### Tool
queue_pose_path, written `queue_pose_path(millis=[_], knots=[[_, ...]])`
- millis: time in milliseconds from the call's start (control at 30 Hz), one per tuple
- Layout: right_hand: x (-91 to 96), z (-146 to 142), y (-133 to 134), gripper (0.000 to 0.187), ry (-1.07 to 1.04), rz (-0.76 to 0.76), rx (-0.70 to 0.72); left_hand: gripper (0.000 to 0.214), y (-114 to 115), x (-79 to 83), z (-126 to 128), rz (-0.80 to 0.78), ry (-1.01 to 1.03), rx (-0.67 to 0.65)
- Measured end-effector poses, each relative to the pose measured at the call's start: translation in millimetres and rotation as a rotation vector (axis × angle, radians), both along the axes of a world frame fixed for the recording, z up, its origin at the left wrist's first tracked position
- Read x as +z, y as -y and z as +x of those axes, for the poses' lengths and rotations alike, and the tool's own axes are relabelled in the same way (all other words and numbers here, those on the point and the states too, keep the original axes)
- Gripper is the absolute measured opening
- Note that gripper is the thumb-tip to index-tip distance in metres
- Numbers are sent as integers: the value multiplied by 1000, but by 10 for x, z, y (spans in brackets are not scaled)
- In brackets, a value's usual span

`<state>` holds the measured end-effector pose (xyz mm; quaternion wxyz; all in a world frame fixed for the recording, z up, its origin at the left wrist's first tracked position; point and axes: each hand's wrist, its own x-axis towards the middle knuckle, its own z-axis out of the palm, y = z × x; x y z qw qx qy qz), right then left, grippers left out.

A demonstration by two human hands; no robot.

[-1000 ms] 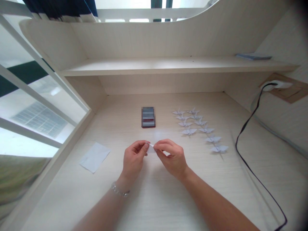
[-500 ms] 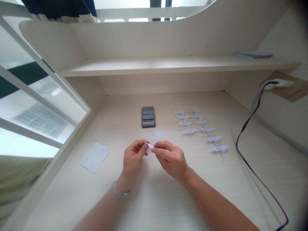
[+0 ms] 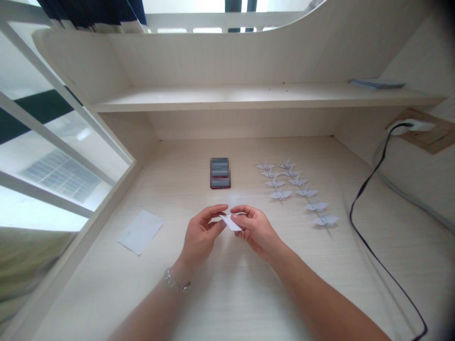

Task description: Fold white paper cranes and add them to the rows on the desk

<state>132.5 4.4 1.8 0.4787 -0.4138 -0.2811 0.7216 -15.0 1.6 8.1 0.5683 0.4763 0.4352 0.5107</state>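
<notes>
A small folded piece of white paper [image 3: 230,222] is held between both hands above the middle of the pale wooden desk [image 3: 227,284]. My left hand [image 3: 201,234], with a bracelet on its wrist, pinches the paper's left tip. The fingers of my right hand [image 3: 256,229] curl around the paper's right side. Several finished white paper cranes [image 3: 295,189] lie in two rows to the right of the hands.
A dark phone [image 3: 220,173] lies flat behind the hands. A loose sheet of white paper [image 3: 141,231] rests at the left, near the window frame. A black cable [image 3: 373,246] runs from a wall socket [image 3: 414,126] down the desk's right side. A shelf [image 3: 249,97] spans the back.
The paper has turned in my hands, from a small tip pinched between the fingertips to a flatter, wider piece. Both hands opened slightly and shifted a little.
</notes>
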Motion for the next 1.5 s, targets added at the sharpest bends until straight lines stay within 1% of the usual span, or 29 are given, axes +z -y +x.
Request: queue_pose_path(millis=[67,133,167,233,300,400,467,600,700,800,833,967,1033,1133,1267,1367,1500], knots=[[11,31,-6,24,15,-19,125,16,-4,4,-6,-15,-12,-15],[7,66,-28,21,102,-16,188,13,-13,-6,-10,-62,-26,16],[0,82,-42,21,150,-10,174,14,-19,-13,-13,-89,-31,44],[-19,103,-71,23,207,20,88,17,-31,-26,-16,-138,-36,94],[-42,105,-88,26,226,88,33,21,-40,-36,-18,-168,-46,115],[-78,80,-82,26,259,199,28,24,-46,-41,-18,-191,-45,116],[-92,62,-68,24,290,229,16,26,-47,-40,-21,-213,-21,117],[-81,49,-48,23,322,215,-10,27,-47,-26,-34,-244,65,118],[-75,45,-50,23,318,202,-29,30,-40,-13,-32,-275,122,82],[-96,32,-53,24,325,208,-38,32,-30,-14,-7,-272,68,-11],[-105,26,-53,25,329,210,-42,31,-28,-17,2,-266,40,-22],[-121,7,-43,27,348,219,-59,30,-31,-27,16,-276,-10,36],[-112,5,-37,27,359,227,-53,30,-37,-26,4,-292,-10,40],[-87,7,-30,26,363,233,-13,28,-49,-22,-19,-289,-9,28],[-60,13,-24,25,359,214,50,25,-56,-17,-33,-226,-41,22],[-46,16,-26,23,334,194,52,23,-53,-13,-35,-216,-79,4],[-28,21,-25,20,324,199,49,23,-55,-25,-59,-207,-87,-70]])
